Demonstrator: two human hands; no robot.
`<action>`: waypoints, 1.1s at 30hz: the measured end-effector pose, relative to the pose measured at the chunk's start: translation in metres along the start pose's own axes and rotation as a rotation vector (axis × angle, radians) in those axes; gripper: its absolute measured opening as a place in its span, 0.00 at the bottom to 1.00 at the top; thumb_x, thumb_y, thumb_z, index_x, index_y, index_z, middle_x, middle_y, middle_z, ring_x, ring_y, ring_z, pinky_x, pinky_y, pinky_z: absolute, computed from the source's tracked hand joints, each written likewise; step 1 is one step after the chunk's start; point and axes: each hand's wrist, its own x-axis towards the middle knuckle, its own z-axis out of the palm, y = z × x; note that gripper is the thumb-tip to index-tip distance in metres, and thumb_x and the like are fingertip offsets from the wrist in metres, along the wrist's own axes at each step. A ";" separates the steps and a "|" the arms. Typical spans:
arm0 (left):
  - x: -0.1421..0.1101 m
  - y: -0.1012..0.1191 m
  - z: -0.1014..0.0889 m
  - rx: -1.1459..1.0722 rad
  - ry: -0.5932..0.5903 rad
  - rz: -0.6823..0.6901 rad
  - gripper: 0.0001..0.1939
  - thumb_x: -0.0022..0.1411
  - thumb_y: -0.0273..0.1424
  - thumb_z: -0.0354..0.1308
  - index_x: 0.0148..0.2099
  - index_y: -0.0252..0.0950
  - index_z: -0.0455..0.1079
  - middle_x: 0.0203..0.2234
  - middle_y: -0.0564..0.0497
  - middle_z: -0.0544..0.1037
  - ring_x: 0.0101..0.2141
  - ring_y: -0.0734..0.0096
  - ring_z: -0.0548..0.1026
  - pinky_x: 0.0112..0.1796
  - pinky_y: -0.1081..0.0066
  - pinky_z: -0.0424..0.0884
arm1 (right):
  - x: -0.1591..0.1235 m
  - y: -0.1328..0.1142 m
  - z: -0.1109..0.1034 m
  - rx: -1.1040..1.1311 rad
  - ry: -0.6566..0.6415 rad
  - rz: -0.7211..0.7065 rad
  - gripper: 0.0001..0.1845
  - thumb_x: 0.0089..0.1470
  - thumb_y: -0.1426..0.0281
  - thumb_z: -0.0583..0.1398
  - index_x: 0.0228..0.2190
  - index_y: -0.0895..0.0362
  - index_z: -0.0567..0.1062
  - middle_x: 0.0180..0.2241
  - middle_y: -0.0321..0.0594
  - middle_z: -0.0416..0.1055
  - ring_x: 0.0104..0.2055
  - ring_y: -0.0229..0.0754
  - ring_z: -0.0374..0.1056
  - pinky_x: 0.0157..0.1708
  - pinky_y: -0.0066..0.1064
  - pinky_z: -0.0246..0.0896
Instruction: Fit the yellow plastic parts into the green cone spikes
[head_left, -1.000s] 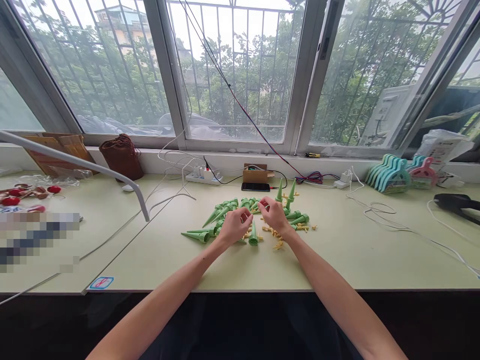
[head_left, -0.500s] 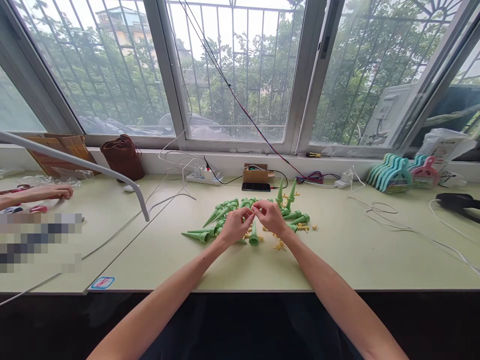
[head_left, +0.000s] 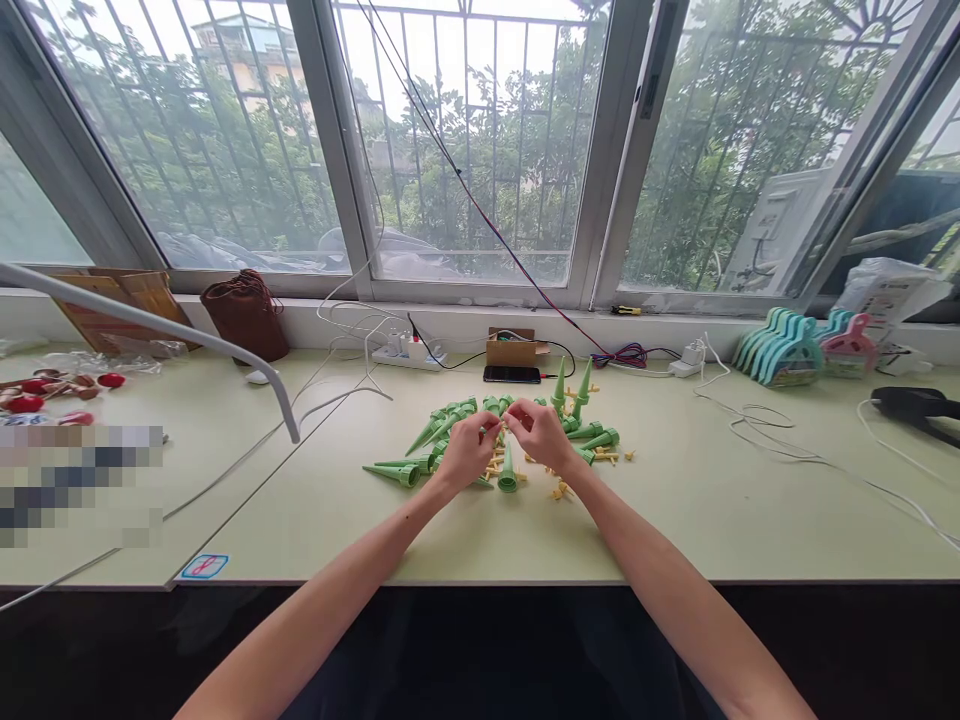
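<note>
My left hand (head_left: 471, 446) and my right hand (head_left: 537, 432) meet above the table, fingertips pinched close together. Whatever they pinch is too small and covered to make out. Below them a green plastic spike (head_left: 508, 472) lies with its round open end toward me. To the left, several more green spikes (head_left: 401, 471) lie in a loose pile. Beyond my right hand, two spikes (head_left: 582, 392) stand point up, and others (head_left: 600, 438) lie on their sides. Small yellow plastic pieces (head_left: 560, 490) are scattered around and between the spikes.
A phone (head_left: 511, 374) lies before a small cardboard box (head_left: 513, 350). Power strip (head_left: 409, 355) and cables run along the back. Teal plastic hangers (head_left: 780, 348) stand at right. A grey curved arm (head_left: 255, 355) crosses the left side, near red-and-brown items (head_left: 45, 392) and a brown pouch (head_left: 244, 318).
My two hands stay almost in place, with only slight finger movement. Another person's hand at the far left has left the view, uncovering red items there.
</note>
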 end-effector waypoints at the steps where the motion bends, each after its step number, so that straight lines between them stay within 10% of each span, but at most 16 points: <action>1: 0.000 0.000 0.000 -0.005 0.005 -0.003 0.10 0.62 0.33 0.49 0.34 0.35 0.70 0.25 0.54 0.72 0.20 0.79 0.61 0.24 0.77 0.60 | 0.000 0.000 0.000 0.005 -0.007 0.003 0.10 0.56 0.66 0.55 0.27 0.57 0.70 0.22 0.34 0.67 0.22 0.35 0.57 0.25 0.27 0.52; 14: 0.000 0.004 -0.006 0.007 0.061 -0.057 0.11 0.61 0.38 0.52 0.35 0.36 0.68 0.26 0.54 0.74 0.18 0.81 0.61 0.23 0.77 0.60 | 0.002 0.002 -0.001 0.007 0.047 0.022 0.10 0.57 0.65 0.53 0.27 0.56 0.68 0.24 0.35 0.68 0.22 0.35 0.59 0.25 0.28 0.54; 33: -0.011 0.005 0.005 0.207 -0.319 0.113 0.08 0.55 0.35 0.55 0.33 0.37 0.71 0.18 0.55 0.72 0.21 0.74 0.67 0.26 0.74 0.59 | 0.002 0.005 0.000 -0.059 0.079 0.038 0.10 0.58 0.66 0.53 0.27 0.56 0.68 0.24 0.35 0.69 0.21 0.34 0.59 0.26 0.28 0.54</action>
